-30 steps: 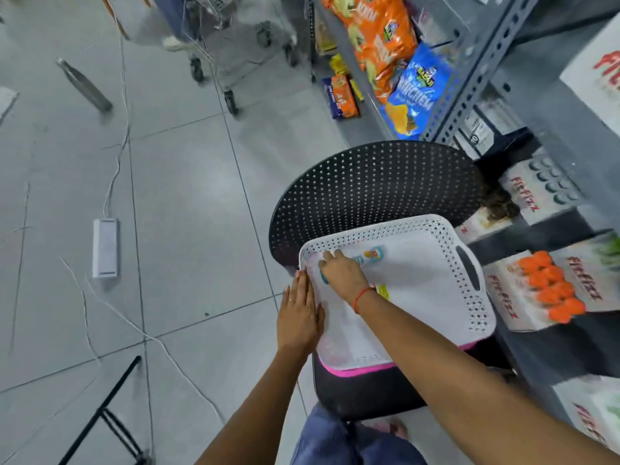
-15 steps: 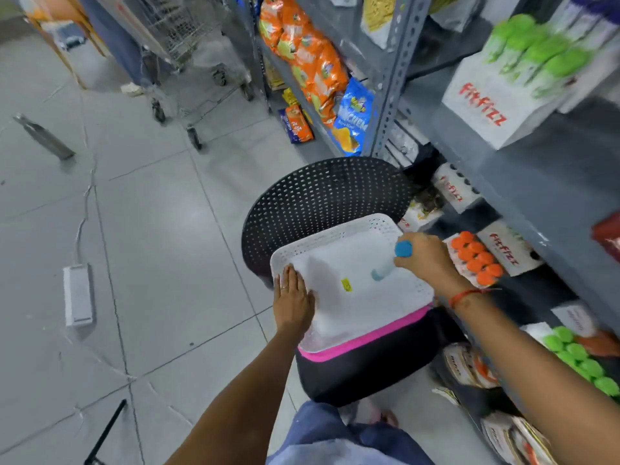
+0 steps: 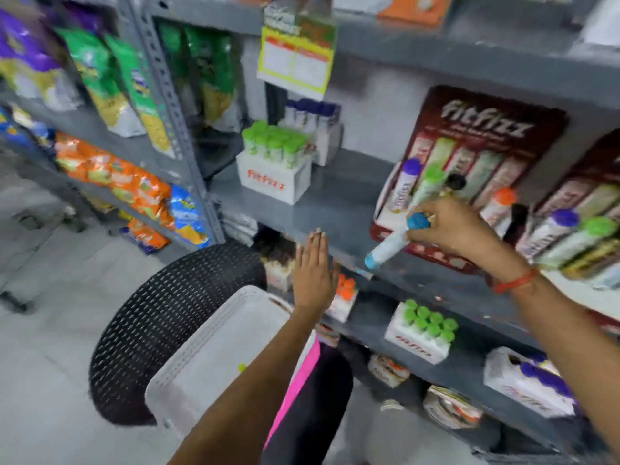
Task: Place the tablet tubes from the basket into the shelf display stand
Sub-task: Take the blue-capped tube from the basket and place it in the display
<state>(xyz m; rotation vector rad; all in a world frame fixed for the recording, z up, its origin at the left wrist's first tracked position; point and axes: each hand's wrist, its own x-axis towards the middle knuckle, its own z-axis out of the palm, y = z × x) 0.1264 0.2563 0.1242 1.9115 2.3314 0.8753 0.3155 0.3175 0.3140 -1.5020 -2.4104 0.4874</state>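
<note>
My right hand [image 3: 453,229] grips a white tablet tube with blue caps [image 3: 391,245], held tilted just in front of a dark red display stand [image 3: 469,129] on the grey shelf. The stand holds upright tubes with purple, green and orange caps. My left hand [image 3: 313,273] hovers flat and empty with its fingers straight, above the far edge of the white perforated basket [image 3: 214,347]. The basket rests on a black chair and I see no tubes in it, only a small yellow-green speck.
The black mesh chair back [image 3: 161,317] stands left of the basket. White boxes of green-capped tubes [image 3: 275,162] sit on the shelf, with more boxes on lower shelves. Snack bags [image 3: 117,176] fill the rack at left. A second display stand [image 3: 583,209] is at right.
My right hand has lifted the blue-capped tube out of the basket and up to the display stand. My left hand has left the basket's rim and risen. My view swung up to the shelves.
</note>
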